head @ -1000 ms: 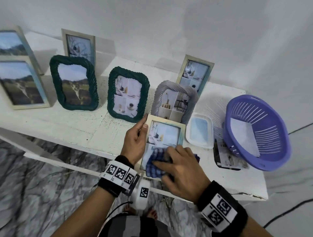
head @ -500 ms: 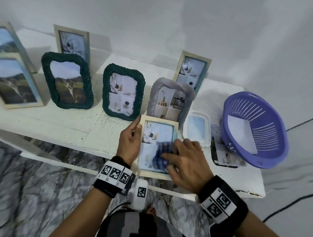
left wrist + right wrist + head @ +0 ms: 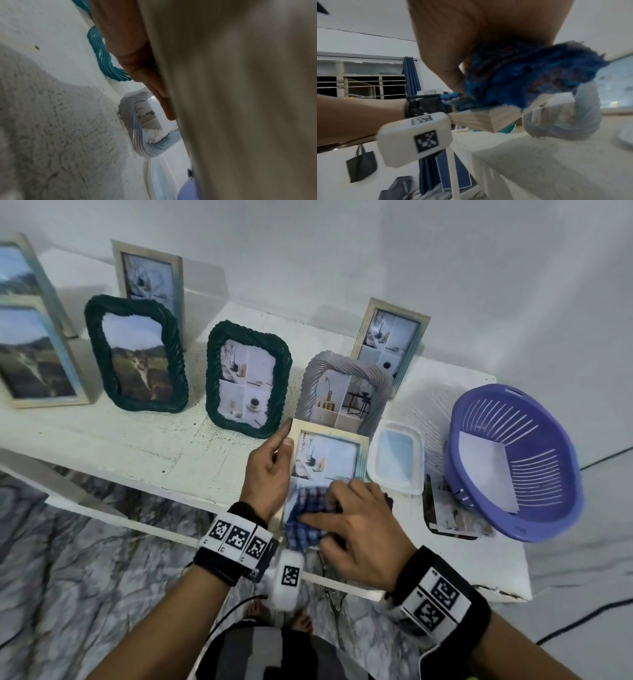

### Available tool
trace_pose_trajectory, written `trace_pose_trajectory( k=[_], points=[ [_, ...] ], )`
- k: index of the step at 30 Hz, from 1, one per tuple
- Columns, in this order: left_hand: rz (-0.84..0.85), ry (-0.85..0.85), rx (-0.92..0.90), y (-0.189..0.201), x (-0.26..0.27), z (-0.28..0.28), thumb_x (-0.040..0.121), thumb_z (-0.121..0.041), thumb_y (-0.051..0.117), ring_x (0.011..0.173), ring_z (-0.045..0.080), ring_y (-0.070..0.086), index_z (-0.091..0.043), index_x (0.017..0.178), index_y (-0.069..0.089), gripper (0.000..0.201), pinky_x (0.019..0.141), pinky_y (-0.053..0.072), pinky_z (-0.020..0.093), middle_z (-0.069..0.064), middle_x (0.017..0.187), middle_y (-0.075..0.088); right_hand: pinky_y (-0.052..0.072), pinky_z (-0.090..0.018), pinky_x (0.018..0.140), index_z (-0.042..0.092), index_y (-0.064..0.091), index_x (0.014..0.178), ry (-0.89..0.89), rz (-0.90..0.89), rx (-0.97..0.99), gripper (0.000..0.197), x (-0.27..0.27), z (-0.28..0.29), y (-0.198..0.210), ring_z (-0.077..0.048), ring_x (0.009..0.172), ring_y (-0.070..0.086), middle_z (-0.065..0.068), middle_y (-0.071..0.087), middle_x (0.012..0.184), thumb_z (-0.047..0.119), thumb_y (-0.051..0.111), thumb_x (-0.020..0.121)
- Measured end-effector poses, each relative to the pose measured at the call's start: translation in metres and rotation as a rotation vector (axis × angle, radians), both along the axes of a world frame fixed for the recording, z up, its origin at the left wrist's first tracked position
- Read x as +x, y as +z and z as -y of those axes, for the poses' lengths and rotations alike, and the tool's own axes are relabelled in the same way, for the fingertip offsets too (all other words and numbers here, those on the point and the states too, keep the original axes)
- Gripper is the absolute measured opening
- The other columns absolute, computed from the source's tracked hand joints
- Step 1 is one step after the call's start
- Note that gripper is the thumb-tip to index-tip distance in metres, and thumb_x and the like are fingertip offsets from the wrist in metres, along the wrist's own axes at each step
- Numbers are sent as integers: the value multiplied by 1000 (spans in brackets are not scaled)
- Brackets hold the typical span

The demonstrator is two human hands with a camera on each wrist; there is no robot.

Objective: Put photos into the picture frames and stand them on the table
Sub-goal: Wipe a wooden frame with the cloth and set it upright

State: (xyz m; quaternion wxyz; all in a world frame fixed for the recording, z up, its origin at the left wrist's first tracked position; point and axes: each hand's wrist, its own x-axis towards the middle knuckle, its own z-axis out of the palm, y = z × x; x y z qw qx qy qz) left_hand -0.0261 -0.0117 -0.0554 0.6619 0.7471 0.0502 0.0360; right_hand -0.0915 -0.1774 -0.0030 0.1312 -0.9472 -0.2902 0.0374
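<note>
A pale wooden frame with a photo behind its glass lies tilted over the table's front edge. My left hand grips its left side, thumb on the front and fingers on the beige back. My right hand holds a bunched blue checked cloth and presses it on the lower part of the glass. In the right wrist view the cloth sits on the frame's corner. The lower half of the photo is hidden.
Several filled frames stand along the white table: two dark green ones, a grey twisted one, wooden ones behind. A clear plastic box, loose photos and a purple basket lie to the right.
My right hand rubbed the cloth up over the glass, then back down toward the frame's lower left. The left hand kept its hold on the frame.
</note>
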Motion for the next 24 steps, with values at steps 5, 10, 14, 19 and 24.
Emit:
trace_pose_trajectory(
  k=[5,10,14,19,24],
  points=[
    [22,18,5,0,0,1,104,-14,42,118,-4,54,-10,143,45,40,101,42,13,3,142,51,34,-39,72,30,73,97,-38,139,-162,33,17,28,9,-23,80,43,-2,49,86,37,48,78],
    [44,-29,-18,3,1,8,104,-13,41,131,8,48,-11,143,45,39,109,39,22,2,142,52,32,-42,71,23,70,99,-292,225,-292,31,42,37,18,-30,82,46,-7,52,90,34,51,77],
    [41,-13,-7,-2,0,11,103,-11,42,126,3,50,-9,142,46,39,108,39,19,-1,138,54,33,-38,71,26,70,90,-153,146,-159,30,20,35,12,-21,78,39,0,44,86,33,45,77],
    [32,-26,-11,-6,-2,5,104,-15,41,133,10,47,-12,144,45,40,113,36,33,5,143,52,36,-38,68,33,72,97,27,88,-147,30,-4,48,5,-23,76,42,0,45,85,34,50,77],
    [32,-53,-8,-4,-1,9,104,-14,41,129,9,51,-11,144,45,40,111,39,34,3,139,56,36,-39,68,29,71,106,-140,143,-141,37,12,46,10,-25,76,43,-4,45,85,34,47,77]
  ],
)
